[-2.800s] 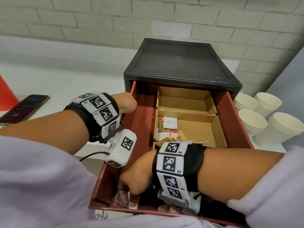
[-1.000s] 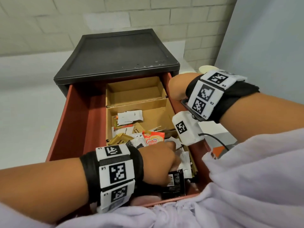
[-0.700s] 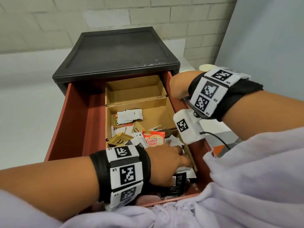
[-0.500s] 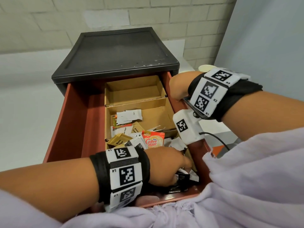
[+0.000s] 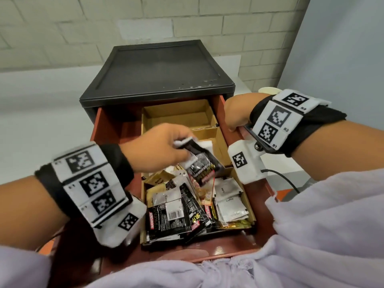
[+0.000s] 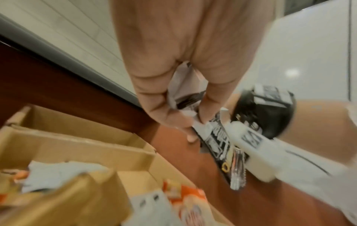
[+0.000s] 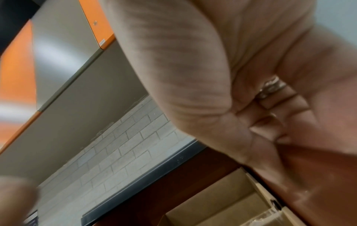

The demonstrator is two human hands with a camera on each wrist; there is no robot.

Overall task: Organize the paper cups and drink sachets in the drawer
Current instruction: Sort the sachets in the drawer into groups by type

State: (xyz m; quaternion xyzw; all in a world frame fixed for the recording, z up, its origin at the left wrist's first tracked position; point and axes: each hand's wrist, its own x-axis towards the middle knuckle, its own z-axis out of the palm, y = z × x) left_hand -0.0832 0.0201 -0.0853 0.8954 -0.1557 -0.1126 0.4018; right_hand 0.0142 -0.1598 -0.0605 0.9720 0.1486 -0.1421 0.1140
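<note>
My left hand (image 5: 158,148) pinches a bunch of drink sachets (image 5: 199,163), black and white ones, lifted above the middle compartment of the cardboard divider (image 5: 207,113) in the red drawer (image 5: 106,125). My right hand (image 5: 236,115) curls over the drawer's right edge, gripping it. More loose sachets (image 5: 182,206) fill the compartment at the drawer's near edge. One paper cup (image 5: 268,90) peeks out past the right wrist.
</note>
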